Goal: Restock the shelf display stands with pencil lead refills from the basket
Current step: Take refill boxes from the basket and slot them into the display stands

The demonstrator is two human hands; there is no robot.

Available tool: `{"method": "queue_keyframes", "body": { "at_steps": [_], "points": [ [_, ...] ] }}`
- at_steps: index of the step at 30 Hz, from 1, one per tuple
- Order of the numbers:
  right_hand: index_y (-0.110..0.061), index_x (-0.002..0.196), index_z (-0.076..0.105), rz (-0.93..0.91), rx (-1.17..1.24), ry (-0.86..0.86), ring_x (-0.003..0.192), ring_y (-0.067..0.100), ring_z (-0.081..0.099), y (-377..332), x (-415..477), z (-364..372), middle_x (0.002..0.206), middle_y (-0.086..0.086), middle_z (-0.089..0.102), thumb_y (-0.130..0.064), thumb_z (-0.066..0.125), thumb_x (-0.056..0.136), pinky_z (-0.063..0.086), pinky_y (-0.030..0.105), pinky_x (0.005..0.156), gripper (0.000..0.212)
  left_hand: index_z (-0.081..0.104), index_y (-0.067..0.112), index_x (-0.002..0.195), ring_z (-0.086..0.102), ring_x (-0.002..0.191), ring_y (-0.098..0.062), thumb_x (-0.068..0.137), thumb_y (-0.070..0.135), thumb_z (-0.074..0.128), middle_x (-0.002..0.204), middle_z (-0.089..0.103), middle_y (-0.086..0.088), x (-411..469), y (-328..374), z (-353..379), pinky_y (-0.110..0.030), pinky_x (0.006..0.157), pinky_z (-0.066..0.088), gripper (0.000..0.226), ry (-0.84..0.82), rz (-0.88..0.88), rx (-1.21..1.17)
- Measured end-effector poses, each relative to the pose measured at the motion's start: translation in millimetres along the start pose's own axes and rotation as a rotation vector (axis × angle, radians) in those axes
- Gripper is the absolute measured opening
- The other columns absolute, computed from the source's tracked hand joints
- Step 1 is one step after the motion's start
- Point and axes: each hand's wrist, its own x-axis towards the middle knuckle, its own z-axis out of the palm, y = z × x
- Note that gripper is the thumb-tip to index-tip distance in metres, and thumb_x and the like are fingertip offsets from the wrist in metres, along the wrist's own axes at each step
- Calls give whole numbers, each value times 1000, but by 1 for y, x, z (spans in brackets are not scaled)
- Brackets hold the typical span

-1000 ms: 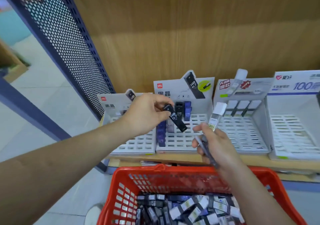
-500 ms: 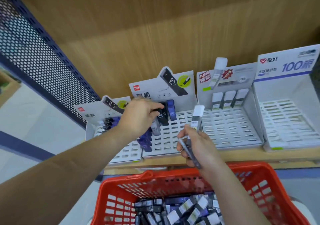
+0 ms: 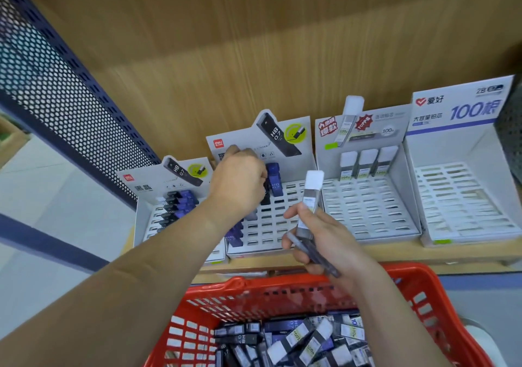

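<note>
My left hand point(image 3: 240, 183) reaches into the second display stand point(image 3: 271, 225) at its back row, fingers curled over a black lead case point(image 3: 265, 197) that stands in a slot beside a blue case point(image 3: 274, 180). My right hand point(image 3: 319, 242) hovers above the basket rim, gripping a white-capped refill case point(image 3: 310, 197) upright together with a dark case point(image 3: 313, 256) pointing down. The red basket point(image 3: 423, 290) below holds several mixed refill cases point(image 3: 296, 341).
Left stand point(image 3: 175, 197) holds several black and blue cases. Third stand point(image 3: 364, 200) has three white-capped cases point(image 3: 364, 163) at the back. The far-right stand point(image 3: 463, 197) shows bare slots. A blue perforated panel point(image 3: 56, 103) borders the shelf's left side; wooden back wall behind.
My left hand carried the black case from the air into the back row of the second stand. The view tilted and shifted; my right hand kept its two cases.
</note>
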Motion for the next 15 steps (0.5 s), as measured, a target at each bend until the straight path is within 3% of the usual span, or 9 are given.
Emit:
{"method": "queue_keyframes", "body": {
  "at_steps": [2, 4, 5, 8, 11, 15],
  "points": [
    [-22, 107, 63, 14, -24, -105, 50, 14, 44, -4, -7, -7, 77, 10, 66, -53, 45, 97, 25, 20, 40, 37, 73, 18, 101, 56, 95, -19, 92, 17, 55, 102, 68, -2, -4, 9, -15, -30, 82, 47, 20, -62, -107, -326],
    [-23, 107, 65, 31, -91, -208, 50, 14, 44, -9, -15, -14, 78, 11, 65, -55, 46, 96, 27, 19, 38, 39, 65, 24, 118, 60, 88, -11, 95, 27, 56, 109, 68, -1, -15, 26, -32, -25, 75, 50, 25, -282, -207, -959],
    [-22, 108, 66, 44, -124, -254, 49, 13, 44, -11, -19, -17, 78, 11, 65, -55, 47, 95, 28, 19, 37, 40, 61, 27, 122, 59, 88, -10, 95, 30, 55, 113, 67, -2, -21, 34, -37, -25, 72, 51, 28, -385, -220, -1141],
    [-20, 105, 69, 60, -131, -356, 47, 13, 43, -13, -28, -28, 75, 11, 64, -54, 53, 90, 26, 18, 35, 41, 63, 27, 114, 58, 82, -13, 94, 17, 57, 103, 68, -8, -32, 51, -39, -26, 69, 52, 23, -463, -90, -1039],
    [-18, 97, 72, 9, -36, -332, 46, 11, 39, -11, -31, -40, 70, 9, 58, -53, 59, 85, 25, 17, 34, 39, 68, 21, 105, 60, 77, -16, 89, 0, 60, 90, 68, -4, -33, 54, -39, -21, 66, 51, 27, -397, -165, -1177],
    [-14, 107, 73, -33, 147, -253, 45, 11, 37, -9, -32, -59, 69, 8, 55, -58, 43, 93, 25, 18, 34, 55, 71, 15, 93, 64, 75, -13, 83, -3, 67, 83, 71, -6, -32, 58, -40, -19, 66, 53, 21, -347, -220, -1261]
  ]
}}
